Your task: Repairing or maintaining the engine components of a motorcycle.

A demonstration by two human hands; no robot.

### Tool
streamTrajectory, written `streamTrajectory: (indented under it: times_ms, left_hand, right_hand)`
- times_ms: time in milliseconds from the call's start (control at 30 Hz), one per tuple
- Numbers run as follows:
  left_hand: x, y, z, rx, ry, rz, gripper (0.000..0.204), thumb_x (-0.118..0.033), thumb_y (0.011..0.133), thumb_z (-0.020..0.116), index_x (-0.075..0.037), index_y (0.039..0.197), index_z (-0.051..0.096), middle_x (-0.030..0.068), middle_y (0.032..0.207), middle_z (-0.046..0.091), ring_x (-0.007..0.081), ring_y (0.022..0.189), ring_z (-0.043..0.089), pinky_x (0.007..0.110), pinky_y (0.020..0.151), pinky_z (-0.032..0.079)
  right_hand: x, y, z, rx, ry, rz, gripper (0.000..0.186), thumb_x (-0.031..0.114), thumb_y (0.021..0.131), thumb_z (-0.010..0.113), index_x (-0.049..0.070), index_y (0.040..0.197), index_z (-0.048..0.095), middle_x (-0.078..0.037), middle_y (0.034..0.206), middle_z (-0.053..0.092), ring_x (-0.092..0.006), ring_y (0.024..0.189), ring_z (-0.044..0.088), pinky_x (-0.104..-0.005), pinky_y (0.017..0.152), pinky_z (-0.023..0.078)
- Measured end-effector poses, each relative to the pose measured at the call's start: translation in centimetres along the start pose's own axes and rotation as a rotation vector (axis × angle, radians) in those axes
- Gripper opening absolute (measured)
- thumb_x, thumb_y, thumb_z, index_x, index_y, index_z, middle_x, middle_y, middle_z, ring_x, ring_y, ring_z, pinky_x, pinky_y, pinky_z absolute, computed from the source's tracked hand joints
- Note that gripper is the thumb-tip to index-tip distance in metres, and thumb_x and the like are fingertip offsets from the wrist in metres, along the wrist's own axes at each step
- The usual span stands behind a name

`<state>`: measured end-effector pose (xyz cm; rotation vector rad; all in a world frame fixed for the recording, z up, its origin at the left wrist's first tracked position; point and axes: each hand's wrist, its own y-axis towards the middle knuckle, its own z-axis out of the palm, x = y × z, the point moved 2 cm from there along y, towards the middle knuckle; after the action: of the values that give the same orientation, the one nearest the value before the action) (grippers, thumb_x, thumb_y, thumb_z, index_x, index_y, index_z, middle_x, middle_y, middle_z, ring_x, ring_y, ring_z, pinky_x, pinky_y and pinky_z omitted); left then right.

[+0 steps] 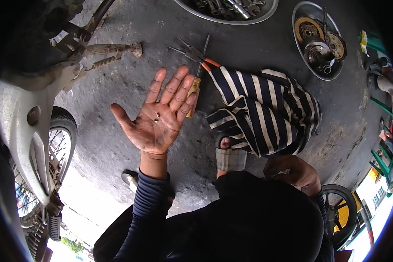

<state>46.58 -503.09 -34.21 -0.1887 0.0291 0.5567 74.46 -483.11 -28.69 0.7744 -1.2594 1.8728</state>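
Note:
My left hand (153,113) is palm up with fingers spread, a small shiny metal piece (156,117) resting on the palm. Just behind it lies a yellow-handled screwdriver (193,101), beside orange-handled pliers (212,61). A black-and-white striped cloth (266,109) is bunched on the floor to their right. My right hand (288,174) is curled at the cloth's lower edge; I cannot make out what, if anything, is in its fingers.
A motorcycle (35,139) fills the left side. An oval steel tray of wrenches (208,18) sits at the top, another tray with mechanical parts (301,67) at upper right. Below the cloth is my sandalled foot (229,159). A black spoked wheel (345,196) stands lower right.

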Motion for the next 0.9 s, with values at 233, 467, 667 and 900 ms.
streamTrajectory:
  times_ms: [233,467,667,900]
  left_hand:
    - [1.1,-1.2,-0.2,-0.002,-0.002,-0.013,0.109,-0.08,0.084,0.043,-0.001,0.154,0.017,0.029,0.159,0.007,0.0417,0.149,0.007,0.053,0.12,0.011]
    - [0.5,-2.1,-1.4,-0.024,-0.064,-0.032,0.108,-0.078,0.085,0.044,0.0,0.153,0.018,0.029,0.159,0.008,0.0408,0.149,0.01,0.052,0.121,0.011]
    - [-1.9,-3.5,-4.2,0.03,0.059,-0.099,0.103,-0.074,0.088,0.044,0.004,0.151,0.021,0.0288,0.157,0.017,0.0393,0.146,0.022,0.051,0.12,0.016]
    - [-1.8,-4.7,-5.4,0.086,0.023,-0.204,0.105,-0.076,0.087,0.042,0.007,0.149,0.024,0.0319,0.149,0.034,0.0403,0.137,0.039,0.053,0.117,0.023]
  right_hand:
    - [0.8,1.6,-0.6,0.193,-0.08,0.001,0.016,-0.005,0.082,0.067,-0.002,0.098,0.066,-0.012,0.094,0.066,-0.0231,0.088,0.066,-0.0328,0.079,0.05]
    - [1.2,0.8,-0.5,0.137,-0.19,0.03,0.016,-0.005,0.079,0.066,-0.001,0.095,0.064,-0.012,0.085,0.065,-0.0235,0.077,0.066,-0.0312,0.071,0.05]
    - [2.4,-1.3,0.1,0.052,-0.34,0.091,0.011,-0.002,0.073,0.066,0.0,0.084,0.065,-0.011,0.078,0.066,-0.023,0.071,0.067,-0.0309,0.067,0.051]
    - [1.2,-4.1,1.9,-0.013,-0.168,0.005,0.016,-0.005,0.074,0.063,0.0,0.089,0.067,-0.013,0.084,0.068,-0.0237,0.077,0.069,-0.0308,0.068,0.052]
